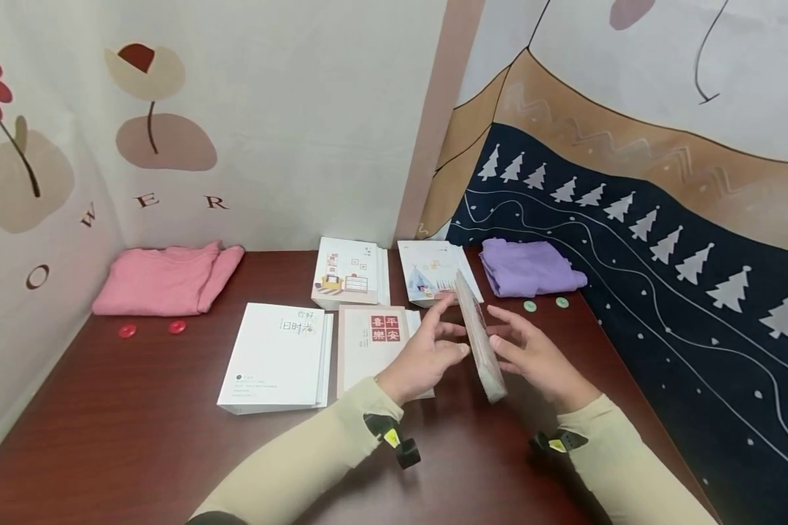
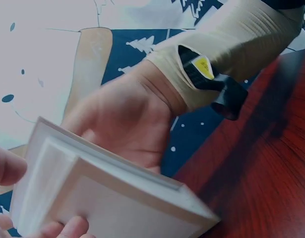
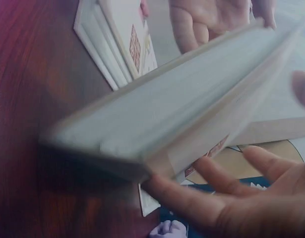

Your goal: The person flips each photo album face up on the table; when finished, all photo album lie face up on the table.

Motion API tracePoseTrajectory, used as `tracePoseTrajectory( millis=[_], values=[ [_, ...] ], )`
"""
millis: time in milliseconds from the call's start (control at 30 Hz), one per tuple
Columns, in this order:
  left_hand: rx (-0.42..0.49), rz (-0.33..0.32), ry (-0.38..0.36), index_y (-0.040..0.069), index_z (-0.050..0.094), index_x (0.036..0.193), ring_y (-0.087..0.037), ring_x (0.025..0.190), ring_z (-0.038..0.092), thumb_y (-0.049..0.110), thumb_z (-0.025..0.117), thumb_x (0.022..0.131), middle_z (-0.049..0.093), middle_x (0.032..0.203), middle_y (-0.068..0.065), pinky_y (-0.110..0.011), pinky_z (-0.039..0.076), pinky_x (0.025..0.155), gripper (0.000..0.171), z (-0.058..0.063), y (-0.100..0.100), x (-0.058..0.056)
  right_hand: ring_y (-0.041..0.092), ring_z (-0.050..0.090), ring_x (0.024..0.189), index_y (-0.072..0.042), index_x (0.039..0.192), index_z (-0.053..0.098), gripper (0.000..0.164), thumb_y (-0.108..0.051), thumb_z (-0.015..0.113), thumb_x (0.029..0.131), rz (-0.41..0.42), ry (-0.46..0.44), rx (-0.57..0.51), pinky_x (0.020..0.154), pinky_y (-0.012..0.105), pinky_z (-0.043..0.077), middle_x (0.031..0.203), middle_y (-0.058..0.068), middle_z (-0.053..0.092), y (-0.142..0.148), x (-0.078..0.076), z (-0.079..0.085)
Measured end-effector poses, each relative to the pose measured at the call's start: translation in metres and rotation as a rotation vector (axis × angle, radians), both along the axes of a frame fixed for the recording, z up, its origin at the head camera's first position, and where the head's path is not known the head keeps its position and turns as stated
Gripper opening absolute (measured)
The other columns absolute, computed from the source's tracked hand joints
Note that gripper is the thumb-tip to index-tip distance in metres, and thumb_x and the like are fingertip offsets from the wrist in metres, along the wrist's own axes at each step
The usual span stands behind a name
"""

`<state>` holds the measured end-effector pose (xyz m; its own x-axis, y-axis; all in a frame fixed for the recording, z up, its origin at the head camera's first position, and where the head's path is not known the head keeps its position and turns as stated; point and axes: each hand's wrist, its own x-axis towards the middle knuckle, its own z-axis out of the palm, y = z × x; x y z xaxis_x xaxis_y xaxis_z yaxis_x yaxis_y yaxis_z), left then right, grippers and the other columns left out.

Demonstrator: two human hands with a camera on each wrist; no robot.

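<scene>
A thick book with a beige-edged cover stands tilted on edge between my two hands. My left hand is on its left side, and its fingertips touch the pale cover in the left wrist view. On the other side is my right hand, fingers spread and fairly straight. Its fingertips rest against the cover, near a red printed mark, with the thumb apart. The book looks blurred in the right wrist view. Beside my left hand lies a similar book with red squares, partly hidden by that hand.
A larger white book lies to the left. Two illustrated books lie at the back. Folded pink cloth with two red buttons is at left; folded purple cloth with two green buttons is at back right.
</scene>
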<state>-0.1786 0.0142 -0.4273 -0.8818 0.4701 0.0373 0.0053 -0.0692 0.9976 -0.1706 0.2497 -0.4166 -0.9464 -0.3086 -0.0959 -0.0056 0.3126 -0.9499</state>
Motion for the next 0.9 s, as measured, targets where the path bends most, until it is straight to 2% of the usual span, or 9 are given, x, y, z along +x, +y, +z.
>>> tracePoseTrajectory(
  millis=[133, 233, 300, 367, 433, 500, 567, 733, 900],
  values=[
    [0.042, -0.086, -0.017, 0.017, 0.014, 0.170, -0.041, 0.135, 0.058, 0.005, 0.055, 0.106, 0.049, 0.155, -0.022, -0.045, 0.049, 0.114, 0.078, -0.005, 0.003, 0.002, 0.053, 0.049, 0.138, -0.025, 0.171, 0.008, 0.070, -0.026, 0.046, 0.113, 0.077, -0.022, -0.123, 0.098, 0.065, 0.055, 0.166, 0.030, 0.027, 0.002, 0.005, 0.004],
    [0.036, -0.141, -0.024, 0.015, 0.013, 0.170, -0.040, 0.142, 0.052, 0.004, 0.055, 0.106, 0.048, 0.159, -0.021, -0.047, 0.046, 0.117, 0.078, -0.011, 0.006, 0.001, 0.055, 0.044, 0.138, -0.029, 0.171, -0.004, 0.080, -0.021, 0.049, 0.111, 0.101, -0.039, -0.172, 0.095, 0.059, 0.059, 0.171, 0.025, 0.011, 0.003, 0.006, 0.008],
    [-0.007, -0.161, -0.029, 0.017, 0.013, 0.170, -0.036, 0.144, 0.051, 0.004, 0.056, 0.105, 0.050, 0.158, -0.020, -0.047, 0.044, 0.119, 0.079, -0.015, 0.007, -0.001, 0.052, 0.046, 0.137, -0.028, 0.171, -0.006, 0.091, -0.014, 0.057, 0.106, 0.060, -0.039, -0.123, 0.091, 0.050, 0.061, 0.171, 0.023, 0.010, 0.003, 0.004, 0.008],
    [-0.068, -0.163, -0.033, 0.018, 0.014, 0.170, -0.034, 0.144, 0.052, 0.006, 0.058, 0.105, 0.052, 0.156, -0.019, -0.048, 0.044, 0.119, 0.080, -0.019, 0.009, -0.002, 0.049, 0.050, 0.134, -0.025, 0.171, -0.003, 0.101, -0.006, 0.065, 0.099, -0.009, -0.033, -0.014, 0.089, 0.043, 0.062, 0.169, 0.026, 0.020, 0.004, 0.001, 0.007],
    [-0.139, -0.149, -0.033, 0.018, 0.015, 0.170, -0.032, 0.144, 0.052, 0.008, 0.059, 0.105, 0.054, 0.155, -0.018, -0.048, 0.043, 0.119, 0.080, -0.023, 0.008, -0.004, 0.046, 0.051, 0.135, -0.021, 0.171, 0.002, 0.106, 0.000, 0.068, 0.092, -0.078, -0.020, 0.131, 0.091, 0.042, 0.061, 0.166, 0.029, 0.027, 0.005, -0.003, 0.003],
    [-0.202, -0.117, -0.021, 0.017, 0.016, 0.170, -0.033, 0.146, 0.051, 0.010, 0.061, 0.104, 0.053, 0.156, -0.020, -0.049, 0.041, 0.121, 0.081, -0.025, 0.007, -0.005, 0.048, 0.050, 0.137, -0.016, 0.171, 0.005, 0.106, 0.003, 0.068, 0.088, -0.124, -0.012, 0.250, 0.097, 0.049, 0.059, 0.164, 0.032, 0.031, 0.008, -0.006, -0.002],
    [-0.262, -0.069, -0.007, 0.016, 0.017, 0.170, -0.034, 0.149, 0.047, 0.012, 0.062, 0.103, 0.049, 0.159, -0.021, -0.049, 0.037, 0.123, 0.081, -0.025, 0.005, -0.007, 0.049, 0.042, 0.143, -0.012, 0.170, 0.008, 0.104, 0.004, 0.067, 0.086, -0.154, -0.003, 0.344, 0.105, 0.055, 0.053, 0.166, 0.031, 0.028, 0.011, -0.008, -0.007],
    [-0.356, 0.042, 0.015, 0.014, 0.019, 0.170, -0.035, 0.158, 0.029, 0.017, 0.061, 0.102, 0.031, 0.170, -0.022, -0.051, 0.025, 0.129, 0.079, -0.024, -0.003, -0.008, 0.053, 0.044, 0.139, -0.004, 0.168, 0.010, 0.103, 0.003, 0.068, 0.084, -0.187, -0.014, 0.444, 0.107, 0.062, 0.047, 0.157, 0.039, 0.036, 0.019, -0.009, -0.018],
    [-0.364, 0.065, -0.010, 0.005, 0.023, 0.167, -0.038, 0.158, 0.030, 0.016, 0.057, 0.105, 0.027, 0.171, -0.024, -0.052, 0.033, 0.125, 0.072, -0.025, -0.008, -0.008, 0.054, 0.046, 0.137, -0.003, 0.167, 0.013, 0.101, 0.002, 0.068, 0.083, -0.206, -0.048, 0.467, 0.108, 0.064, 0.046, 0.155, 0.040, 0.039, 0.021, -0.011, -0.025]
  ],
)
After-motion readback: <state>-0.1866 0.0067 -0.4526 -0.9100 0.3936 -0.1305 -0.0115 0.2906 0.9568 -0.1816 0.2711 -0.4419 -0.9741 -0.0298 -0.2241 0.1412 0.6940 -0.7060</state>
